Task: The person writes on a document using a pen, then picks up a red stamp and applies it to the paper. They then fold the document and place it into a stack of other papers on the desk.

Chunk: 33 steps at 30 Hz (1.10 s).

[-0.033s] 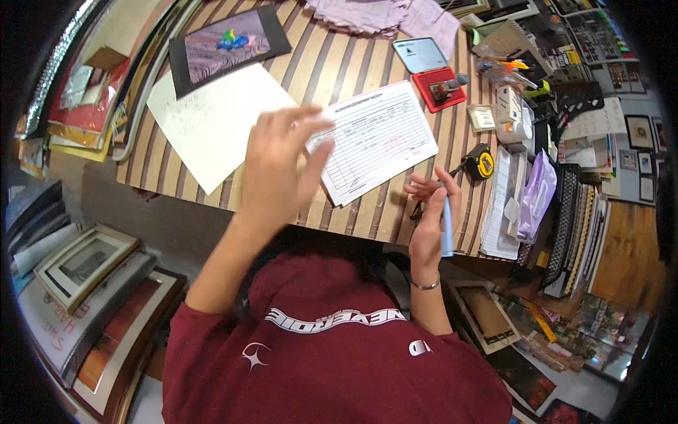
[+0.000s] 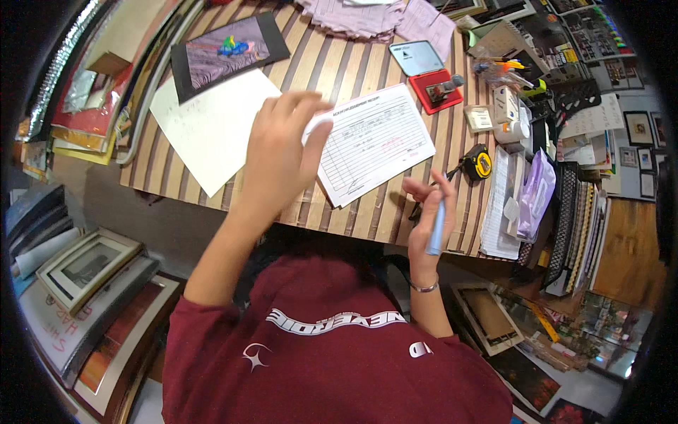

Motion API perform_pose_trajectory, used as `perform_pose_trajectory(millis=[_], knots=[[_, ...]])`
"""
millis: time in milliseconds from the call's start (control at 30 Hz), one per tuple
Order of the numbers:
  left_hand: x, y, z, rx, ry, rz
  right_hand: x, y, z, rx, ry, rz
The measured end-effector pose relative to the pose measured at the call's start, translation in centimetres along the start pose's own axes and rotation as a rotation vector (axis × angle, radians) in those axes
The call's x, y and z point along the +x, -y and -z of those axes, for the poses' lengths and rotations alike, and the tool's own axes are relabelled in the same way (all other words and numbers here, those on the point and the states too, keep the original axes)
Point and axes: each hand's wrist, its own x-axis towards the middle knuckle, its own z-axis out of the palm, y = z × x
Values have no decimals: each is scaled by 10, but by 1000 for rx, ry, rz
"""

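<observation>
Here's the printed form [image 2: 374, 145], lying askew on the striped table [image 2: 318, 67] between the two hands, its upper left corner covered by the left hand [image 2: 286, 138]; that hand is smeared by blur, thumb set apart from the fingers, and whether it pinches the paper I can't tell! Over on the right, the right hand [image 2: 427, 219] holds a light-blue pen [image 2: 436, 230] in a narrow grip, clear of the sheet, the pen's upper part lost behind the fingers. On the form, a bold heading, ruled columns, faint handwriting too small to follow and reddish marks at lower right; white lettering crosses the maroon shirt [image 2: 332, 346] below. Left of it, a cream sheet [image 2: 208, 138] runs under a dark-bordered picture [image 2: 229, 53]. Beyond the form sits an open red ink pad [image 2: 426, 104] with a stamp [image 2: 443, 88] on it, then a yellow-and-black tape measure [image 2: 480, 164] just right of the hand, and pinkish papers [image 2: 360, 21], cut off at the top edge
</observation>
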Motion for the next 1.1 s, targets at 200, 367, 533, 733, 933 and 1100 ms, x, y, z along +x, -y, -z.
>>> perform_pose_trajectory(millis=[200, 367, 533, 733, 933, 1100], knots=[[77, 21, -82, 155, 634, 177, -15, -17, 0, -568, 99, 201], [84, 53, -64, -240, 873, 329, -27, -9, -15, -615, 108, 279], [71, 24, -25, -652, 1011, 511, -26, -13, 0, -560, 101, 299], [12, 34, 31, -918, 576, 642, -33, -18, 17, -163, 56, 206], [-3, 62, 71, -1265, 73, 577, -22, -8, 17, -115, 97, 225], [43, 82, 102, -1144, -184, 525, 9, 8, 11, -454, 61, 602]])
